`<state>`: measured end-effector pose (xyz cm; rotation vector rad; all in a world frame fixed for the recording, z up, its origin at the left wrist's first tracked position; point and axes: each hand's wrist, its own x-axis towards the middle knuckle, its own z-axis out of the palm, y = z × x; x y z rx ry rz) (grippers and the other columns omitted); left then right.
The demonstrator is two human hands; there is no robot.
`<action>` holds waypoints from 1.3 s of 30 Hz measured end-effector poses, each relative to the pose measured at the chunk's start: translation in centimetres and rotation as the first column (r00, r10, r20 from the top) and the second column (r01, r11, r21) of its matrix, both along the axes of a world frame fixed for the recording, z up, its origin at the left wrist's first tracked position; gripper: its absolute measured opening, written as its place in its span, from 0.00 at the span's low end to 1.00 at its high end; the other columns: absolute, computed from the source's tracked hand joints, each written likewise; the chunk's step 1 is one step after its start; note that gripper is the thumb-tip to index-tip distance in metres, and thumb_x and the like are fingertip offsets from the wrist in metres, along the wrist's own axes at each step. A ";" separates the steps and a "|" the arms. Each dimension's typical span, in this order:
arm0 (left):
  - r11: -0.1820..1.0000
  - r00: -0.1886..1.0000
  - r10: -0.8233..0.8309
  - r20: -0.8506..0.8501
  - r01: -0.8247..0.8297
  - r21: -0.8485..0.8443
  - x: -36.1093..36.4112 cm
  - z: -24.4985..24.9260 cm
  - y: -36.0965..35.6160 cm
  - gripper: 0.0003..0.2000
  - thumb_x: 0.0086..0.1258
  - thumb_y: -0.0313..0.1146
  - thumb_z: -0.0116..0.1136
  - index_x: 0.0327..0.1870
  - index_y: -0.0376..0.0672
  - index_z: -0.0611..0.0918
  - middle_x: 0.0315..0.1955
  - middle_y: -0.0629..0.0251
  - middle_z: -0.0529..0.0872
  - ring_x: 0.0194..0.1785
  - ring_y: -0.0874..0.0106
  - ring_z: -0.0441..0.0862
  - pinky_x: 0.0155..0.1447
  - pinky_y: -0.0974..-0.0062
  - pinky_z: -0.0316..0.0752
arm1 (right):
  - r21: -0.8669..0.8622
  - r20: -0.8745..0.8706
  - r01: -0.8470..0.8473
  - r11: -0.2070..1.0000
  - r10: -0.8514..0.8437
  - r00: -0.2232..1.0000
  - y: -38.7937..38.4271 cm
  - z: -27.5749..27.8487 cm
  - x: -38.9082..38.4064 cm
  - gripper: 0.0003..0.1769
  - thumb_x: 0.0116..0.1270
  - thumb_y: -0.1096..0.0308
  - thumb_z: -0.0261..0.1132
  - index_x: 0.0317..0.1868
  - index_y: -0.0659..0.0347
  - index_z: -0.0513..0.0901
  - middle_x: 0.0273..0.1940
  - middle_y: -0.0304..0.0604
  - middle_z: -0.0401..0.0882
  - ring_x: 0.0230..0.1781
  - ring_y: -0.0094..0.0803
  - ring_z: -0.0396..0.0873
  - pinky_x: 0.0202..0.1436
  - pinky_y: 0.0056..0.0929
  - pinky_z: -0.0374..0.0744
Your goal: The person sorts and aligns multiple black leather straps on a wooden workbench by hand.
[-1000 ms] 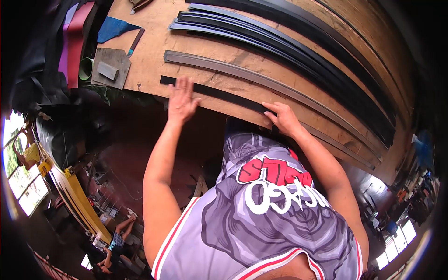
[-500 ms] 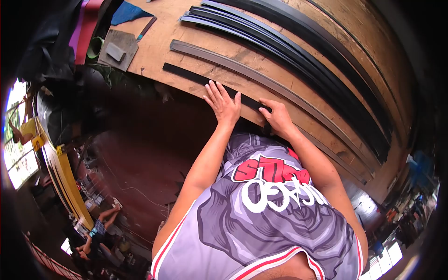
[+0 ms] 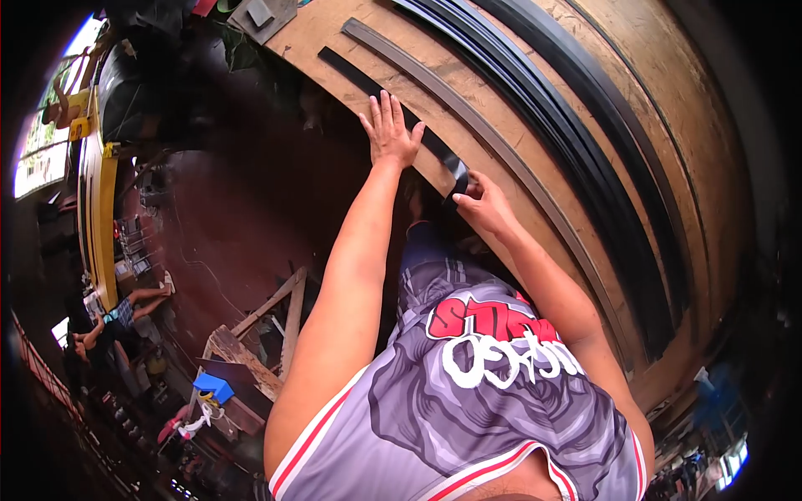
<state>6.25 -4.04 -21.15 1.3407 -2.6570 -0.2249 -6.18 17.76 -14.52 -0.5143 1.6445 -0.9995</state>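
A narrow black strip [image 3: 352,72] lies along the near edge of the wooden table [image 3: 493,108]. My left hand [image 3: 393,138] rests flat on the strip with its fingers stretched out. My right hand [image 3: 486,204] pinches the strip farther right, between thumb and fingers. There the strip bends up and over the table edge, and its turned surface shines. Beyond it, a long brown-grey strip [image 3: 447,92] runs roughly parallel, touched by neither hand.
Several long black strips [image 3: 535,113] lie bundled farther back on the table, with a wide dark strip [image 3: 576,67] behind them. A board with a small grey block [image 3: 260,12] sits at the table's far left corner. Wood scraps [image 3: 242,355] stand on the floor; another person [image 3: 125,313] is far left.
My right hand has bent the strip's near part upward, showing its shiny side. My left hand stays flat on it. The view has shifted, bringing wood scraps into sight.
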 end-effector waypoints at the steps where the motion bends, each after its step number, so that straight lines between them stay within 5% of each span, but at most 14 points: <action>1: 1.000 1.000 0.003 0.008 -0.003 -0.002 -0.1 -0.1 0.0 0.44 0.73 0.61 0.47 0.80 0.35 0.54 0.82 0.53 0.44 0.84 0.50 0.37 0.80 0.37 0.33 | 0.057 0.104 -0.012 0.998 0.006 0.995 0.0 -0.3 0.0 0.32 0.64 0.65 0.73 0.65 0.69 0.75 0.43 0.44 0.85 0.41 0.28 0.82 0.45 0.28 0.80; 5: 1.000 1.000 0.011 -0.005 -0.011 0.018 0.0 -0.5 -1.3 0.43 0.74 0.60 0.47 0.80 0.37 0.53 0.82 0.55 0.43 0.84 0.52 0.36 0.80 0.38 0.30 | -0.004 0.196 -0.178 0.984 0.175 0.965 -0.8 -1.1 -0.1 0.20 0.71 0.65 0.67 0.58 0.66 0.77 0.36 0.34 0.80 0.35 0.22 0.77 0.41 0.24 0.76; 9: 0.999 1.000 0.013 0.013 -0.013 0.039 0.5 -0.8 -1.9 0.43 0.74 0.60 0.47 0.80 0.38 0.53 0.82 0.56 0.43 0.84 0.53 0.35 0.80 0.38 0.29 | 0.012 0.426 -0.040 0.999 0.031 0.904 -0.6 0.9 -0.6 0.19 0.74 0.64 0.65 0.59 0.65 0.76 0.37 0.34 0.79 0.35 0.22 0.76 0.42 0.23 0.75; 13: 1.000 1.000 -0.005 0.005 0.005 0.030 0.9 -1.0 -2.3 0.42 0.74 0.59 0.47 0.80 0.37 0.55 0.82 0.55 0.44 0.84 0.53 0.37 0.80 0.38 0.30 | -0.055 0.476 -0.120 0.991 0.132 0.870 1.0 1.4 -3.1 0.24 0.75 0.65 0.64 0.67 0.63 0.72 0.37 0.34 0.79 0.35 0.19 0.76 0.38 0.21 0.74; 15: 0.999 1.000 -0.027 0.010 0.027 0.030 1.7 -1.0 -2.4 0.42 0.74 0.59 0.47 0.80 0.37 0.55 0.82 0.55 0.44 0.84 0.53 0.38 0.80 0.37 0.31 | -0.044 0.447 -0.149 0.988 0.153 0.881 1.7 2.2 -3.5 0.27 0.76 0.66 0.63 0.72 0.61 0.69 0.34 0.35 0.80 0.33 0.17 0.74 0.34 0.21 0.72; 18: 0.999 1.000 -0.013 -0.007 0.013 0.030 3.1 -1.0 -2.8 0.42 0.74 0.59 0.48 0.81 0.40 0.54 0.82 0.54 0.42 0.84 0.53 0.36 0.80 0.37 0.31 | -0.030 0.160 -0.278 0.960 0.279 0.947 2.3 2.2 -3.1 0.28 0.75 0.67 0.62 0.73 0.57 0.69 0.31 0.36 0.80 0.31 0.21 0.76 0.35 0.24 0.74; 22: 0.994 0.994 0.068 -0.087 -0.059 0.094 3.0 -0.9 -2.5 0.41 0.74 0.59 0.47 0.81 0.43 0.54 0.82 0.50 0.40 0.84 0.51 0.36 0.80 0.38 0.32 | -0.036 -0.213 -0.223 0.974 0.210 0.954 3.0 1.4 -1.4 0.28 0.71 0.69 0.65 0.70 0.55 0.74 0.31 0.43 0.84 0.31 0.26 0.80 0.38 0.30 0.77; 26: 0.992 0.993 0.065 -0.093 -0.055 0.111 3.2 -0.3 -2.6 0.42 0.74 0.60 0.48 0.82 0.45 0.52 0.82 0.49 0.40 0.84 0.51 0.36 0.81 0.40 0.37 | -0.098 -0.242 -0.098 0.990 0.072 0.968 3.5 -0.8 -0.6 0.27 0.68 0.68 0.68 0.68 0.55 0.77 0.39 0.52 0.87 0.39 0.32 0.84 0.47 0.32 0.79; 39: 0.998 0.992 0.048 -0.118 -0.041 0.057 3.4 0.0 -2.7 0.42 0.73 0.59 0.51 0.81 0.47 0.52 0.82 0.48 0.41 0.84 0.48 0.38 0.79 0.42 0.49 | -0.053 -0.314 -0.114 0.992 0.092 0.945 3.4 -0.8 -0.8 0.23 0.68 0.66 0.68 0.63 0.56 0.81 0.46 0.57 0.87 0.46 0.41 0.86 0.54 0.35 0.80</action>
